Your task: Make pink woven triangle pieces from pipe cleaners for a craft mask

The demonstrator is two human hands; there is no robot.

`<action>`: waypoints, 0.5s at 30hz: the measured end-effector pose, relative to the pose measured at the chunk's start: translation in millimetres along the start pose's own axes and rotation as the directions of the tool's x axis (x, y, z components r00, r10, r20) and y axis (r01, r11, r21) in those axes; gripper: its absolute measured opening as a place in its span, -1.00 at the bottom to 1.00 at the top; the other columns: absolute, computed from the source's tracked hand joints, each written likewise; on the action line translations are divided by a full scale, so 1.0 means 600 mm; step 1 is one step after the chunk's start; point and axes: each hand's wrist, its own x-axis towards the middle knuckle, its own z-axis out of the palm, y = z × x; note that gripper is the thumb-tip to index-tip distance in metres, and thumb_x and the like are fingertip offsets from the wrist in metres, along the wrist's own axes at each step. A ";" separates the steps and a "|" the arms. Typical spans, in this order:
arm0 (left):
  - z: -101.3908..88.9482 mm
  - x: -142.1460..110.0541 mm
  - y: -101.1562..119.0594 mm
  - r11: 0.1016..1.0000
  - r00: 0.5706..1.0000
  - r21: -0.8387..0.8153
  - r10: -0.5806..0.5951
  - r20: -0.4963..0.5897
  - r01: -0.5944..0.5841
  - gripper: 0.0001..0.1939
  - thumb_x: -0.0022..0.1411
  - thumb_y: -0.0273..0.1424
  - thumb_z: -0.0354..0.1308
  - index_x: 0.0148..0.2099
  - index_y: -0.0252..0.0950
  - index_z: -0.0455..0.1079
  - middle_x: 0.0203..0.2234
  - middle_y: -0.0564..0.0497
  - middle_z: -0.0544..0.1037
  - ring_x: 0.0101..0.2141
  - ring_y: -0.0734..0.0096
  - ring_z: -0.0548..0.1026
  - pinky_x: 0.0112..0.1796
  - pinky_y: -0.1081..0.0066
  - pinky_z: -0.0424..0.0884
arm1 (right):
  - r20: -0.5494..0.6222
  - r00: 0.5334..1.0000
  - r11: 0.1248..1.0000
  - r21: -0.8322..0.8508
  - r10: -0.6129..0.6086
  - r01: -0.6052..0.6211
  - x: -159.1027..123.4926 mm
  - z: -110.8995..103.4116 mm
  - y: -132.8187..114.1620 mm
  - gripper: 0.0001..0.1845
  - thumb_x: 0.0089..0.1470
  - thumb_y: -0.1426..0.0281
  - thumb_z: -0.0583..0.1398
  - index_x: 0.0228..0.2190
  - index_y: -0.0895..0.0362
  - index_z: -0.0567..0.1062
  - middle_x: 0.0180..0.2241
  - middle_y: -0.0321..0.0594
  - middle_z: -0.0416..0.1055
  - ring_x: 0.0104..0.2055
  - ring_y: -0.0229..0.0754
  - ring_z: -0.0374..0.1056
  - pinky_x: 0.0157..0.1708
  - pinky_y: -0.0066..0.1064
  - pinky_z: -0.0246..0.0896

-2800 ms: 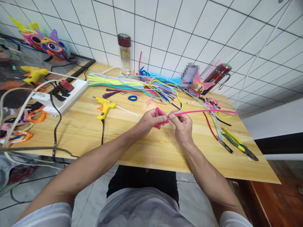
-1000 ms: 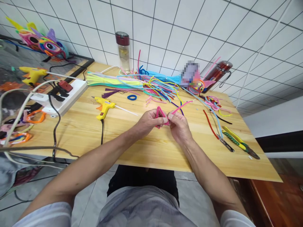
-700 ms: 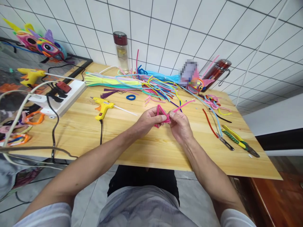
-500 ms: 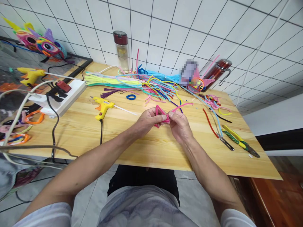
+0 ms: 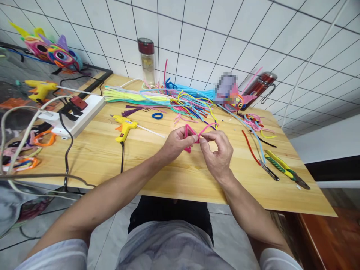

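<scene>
Over the middle of the wooden table, a bent pink pipe cleaner [image 5: 206, 128] is between my two hands, folded into an angular shape on the left with a loose end curving up to the right. My left hand [image 5: 177, 143] is closed on the folded part, thumb on top. The thumb and forefinger of my right hand [image 5: 218, 152] pinch at the pipe cleaner's right side; the exact contact is partly hidden by the fingers. Behind my hands lies a loose heap of coloured pipe cleaners [image 5: 194, 103].
On the left are a yellow glue gun [image 5: 123, 128], a white power strip [image 5: 88, 112] and cables. Pliers [image 5: 287, 170], a small snipper [image 5: 269, 171] and a red pipe cleaner [image 5: 249, 146] lie right. Bottles [image 5: 147, 63] stand by the tiled wall; a blue ring [image 5: 157, 116] lies nearer.
My right hand has shifted slightly right and its grip has changed, with the fingers more arched. The loose pink end now bends upward in a curve instead of sticking out straight right.
</scene>
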 end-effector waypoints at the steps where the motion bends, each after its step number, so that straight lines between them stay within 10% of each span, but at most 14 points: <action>1: 0.000 -0.001 0.002 1.000 1.000 0.017 0.003 0.011 -0.004 -0.61 0.12 -0.13 0.54 -0.23 -0.32 0.56 -0.48 0.07 0.53 -0.49 0.51 0.43 -0.46 0.48 0.47 | -0.004 0.999 0.999 -0.020 -0.032 0.031 0.001 0.000 -0.001 -0.94 0.38 0.37 0.32 -0.21 0.01 0.64 -0.31 -0.22 0.65 -0.28 -0.11 0.54 -0.23 -0.21 0.51; 15: 0.004 -0.003 0.005 0.997 0.996 0.045 0.056 0.073 -0.059 -0.54 0.13 -0.04 0.56 -0.22 -0.34 0.60 -0.37 -0.01 0.62 -0.40 0.45 0.49 -0.43 0.49 0.45 | 0.004 0.997 0.994 -0.084 -0.074 0.074 -0.001 -0.010 -0.001 -0.86 0.36 0.44 0.29 -0.28 0.01 0.63 -0.33 -0.20 0.69 -0.28 -0.09 0.62 -0.22 -0.20 0.54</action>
